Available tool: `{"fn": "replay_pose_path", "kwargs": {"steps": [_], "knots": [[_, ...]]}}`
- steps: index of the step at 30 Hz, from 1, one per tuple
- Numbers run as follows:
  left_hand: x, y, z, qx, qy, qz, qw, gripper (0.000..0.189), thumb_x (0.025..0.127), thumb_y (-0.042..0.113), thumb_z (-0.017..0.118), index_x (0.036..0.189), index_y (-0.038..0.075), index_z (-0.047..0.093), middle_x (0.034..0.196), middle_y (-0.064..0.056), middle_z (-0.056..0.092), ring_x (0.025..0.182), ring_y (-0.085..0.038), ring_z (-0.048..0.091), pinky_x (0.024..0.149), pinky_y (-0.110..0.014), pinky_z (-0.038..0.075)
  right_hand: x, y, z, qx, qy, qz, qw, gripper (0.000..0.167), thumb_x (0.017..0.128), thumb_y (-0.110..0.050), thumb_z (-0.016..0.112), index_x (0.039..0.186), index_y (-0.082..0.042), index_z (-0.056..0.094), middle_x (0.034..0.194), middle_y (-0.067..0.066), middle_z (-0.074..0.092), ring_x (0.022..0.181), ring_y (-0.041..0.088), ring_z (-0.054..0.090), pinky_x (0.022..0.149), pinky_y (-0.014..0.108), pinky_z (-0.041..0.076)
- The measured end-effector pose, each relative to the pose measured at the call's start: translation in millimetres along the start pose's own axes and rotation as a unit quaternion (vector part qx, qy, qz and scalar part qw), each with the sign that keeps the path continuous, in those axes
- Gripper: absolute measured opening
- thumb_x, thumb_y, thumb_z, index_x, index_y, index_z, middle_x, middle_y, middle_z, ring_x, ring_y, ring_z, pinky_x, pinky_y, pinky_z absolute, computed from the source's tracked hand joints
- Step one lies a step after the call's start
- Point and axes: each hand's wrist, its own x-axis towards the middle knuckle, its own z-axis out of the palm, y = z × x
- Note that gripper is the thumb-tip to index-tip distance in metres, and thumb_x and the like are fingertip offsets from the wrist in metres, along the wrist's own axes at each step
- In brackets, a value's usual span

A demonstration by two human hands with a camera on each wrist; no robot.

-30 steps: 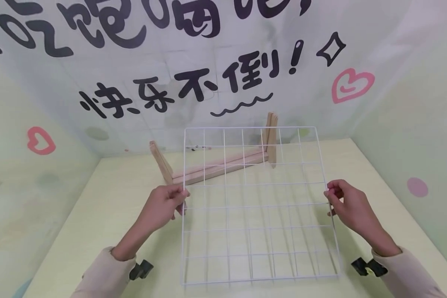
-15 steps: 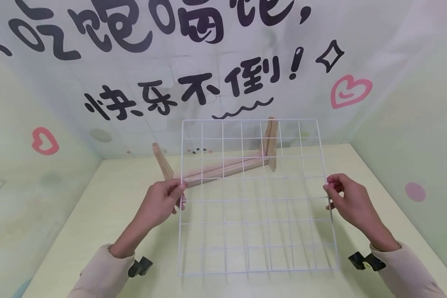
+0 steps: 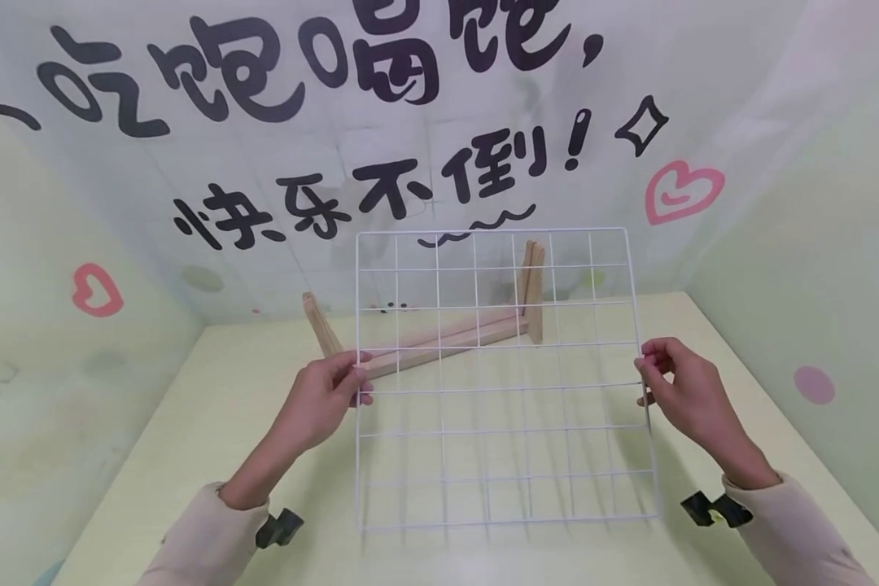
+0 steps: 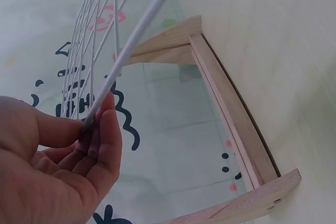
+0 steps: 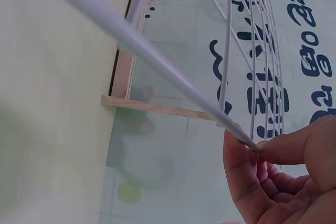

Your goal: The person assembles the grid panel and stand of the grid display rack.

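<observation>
A white wire grid panel (image 3: 443,432) is held up in front of me, its upper part leaning toward the back wall. On its left edge, my left hand (image 3: 322,403) pinches the rim wire between thumb and fingers. My right hand (image 3: 684,391) grips the opposite rim the same way. Through the mesh shows a wooden stand (image 3: 469,336), a long grooved bar with an upright at each end. In the left wrist view, the panel's rim (image 4: 137,30) rises from the fingertips, with the stand's bar (image 4: 236,108) beyond it.
The pale table (image 3: 220,391) extends under the panel and both arms. Behind the stand rises a printed back wall (image 3: 264,146) with black lettering, and side walls (image 3: 798,309) close in left and right. Small black devices (image 3: 278,529) sit at both wrists.
The panel has risen in the head view, both hands keeping their hold on its sides. The wall and stand sit lower in the frame as the head view has tilted upward.
</observation>
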Motion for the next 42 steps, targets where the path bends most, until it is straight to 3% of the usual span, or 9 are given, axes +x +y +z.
{"fn": "replay_pose_path", "kwargs": {"steps": [5,8,10,14,20,27,34,38,42], "knots": [[1.6,-2.0,4.2,-0.022,-0.003,-0.001,0.9998,0.034,0.103,0.000,0.047,0.136,-0.005,0.053,0.093,-0.017,0.068,0.081,-0.019,0.070,0.073,-0.032,0.059,1.6,1,0,0.006,0.007,-0.007,0.9999,0.019,0.101,-0.009,0.055,0.112,0.007,0.053,0.088,0.017,0.061,0.054,0.009,0.065,0.055,0.021,0.054],[2.8,0.4,6.4,-0.052,0.003,-0.003,0.9986,0.038,0.105,0.009,0.048,0.141,0.000,0.047,0.102,-0.019,0.066,0.089,-0.022,0.071,0.077,-0.031,0.059,2.6,-2,-1,0.016,0.010,-0.005,0.9998,0.020,0.101,-0.008,0.055,0.113,0.007,0.052,0.089,0.016,0.059,0.056,0.008,0.064,0.055,0.021,0.055],[3.9,3.7,7.5,-0.097,0.007,-0.007,0.9952,0.042,0.106,0.020,0.047,0.145,0.005,0.041,0.110,-0.021,0.064,0.096,-0.024,0.071,0.081,-0.031,0.059,3.3,-5,0,0.027,0.011,-0.003,0.9996,0.020,0.101,-0.008,0.055,0.113,0.007,0.052,0.090,0.017,0.058,0.059,0.007,0.063,0.055,0.021,0.056],[5.5,11.8,7.4,-0.188,0.028,-0.019,0.9817,0.046,0.108,0.035,0.040,0.145,0.008,0.035,0.116,-0.016,0.063,0.101,-0.020,0.070,0.086,-0.032,0.058,5.2,-11,4,0.055,0.011,-0.009,0.9984,0.020,0.101,-0.006,0.055,0.114,0.008,0.050,0.093,0.018,0.057,0.068,0.005,0.059,0.058,0.021,0.057],[9.0,17.7,4.3,-0.269,0.047,-0.040,0.9611,0.043,0.108,0.039,0.037,0.137,0.008,0.040,0.100,0.001,0.068,0.090,-0.012,0.071,0.086,-0.032,0.058,6.9,-15,6,0.056,0.029,-0.022,0.9978,0.018,0.100,-0.004,0.056,0.113,0.007,0.050,0.093,0.017,0.056,0.070,0.005,0.058,0.058,0.020,0.057],[13.5,17.6,2.6,-0.338,0.026,-0.038,0.9402,0.039,0.107,0.044,0.038,0.129,0.013,0.045,0.098,0.005,0.071,0.094,-0.018,0.072,0.087,-0.032,0.057,9.8,-17,4,0.055,0.047,-0.041,0.9966,0.017,0.100,-0.001,0.054,0.113,0.009,0.048,0.091,0.017,0.054,0.069,0.004,0.057,0.057,0.019,0.056],[18.0,17.5,-0.7,-0.410,-0.010,-0.037,0.9113,0.048,0.104,0.053,0.037,0.126,0.011,0.047,0.104,0.002,0.074,0.093,-0.019,0.074,0.089,-0.037,0.057,13.2,-18,5,0.049,0.079,-0.058,0.9939,0.016,0.099,0.002,0.053,0.113,0.008,0.047,0.090,0.015,0.053,0.067,0.002,0.054,0.056,0.016,0.054],[19.6,17.3,-0.9,-0.420,-0.021,-0.039,0.9065,0.055,0.104,0.054,0.036,0.130,0.007,0.049,0.105,0.004,0.075,0.089,-0.021,0.075,0.083,-0.033,0.059,15.0,-17,6,0.055,0.084,-0.069,0.9926,0.017,0.098,0.004,0.054,0.113,0.008,0.047,0.091,0.015,0.053,0.067,0.002,0.055,0.056,0.014,0.053],[21.1,14.2,0.7,-0.415,-0.011,-0.046,0.9085,0.053,0.104,0.052,0.037,0.124,0.007,0.054,0.102,0.005,0.076,0.091,-0.021,0.075,0.080,-0.029,0.059,17.2,-20,8,0.062,0.086,-0.081,0.9910,0.017,0.097,0.006,0.055,0.111,0.009,0.046,0.092,0.014,0.053,0.069,0.001,0.055,0.058,0.013,0.053]]}}
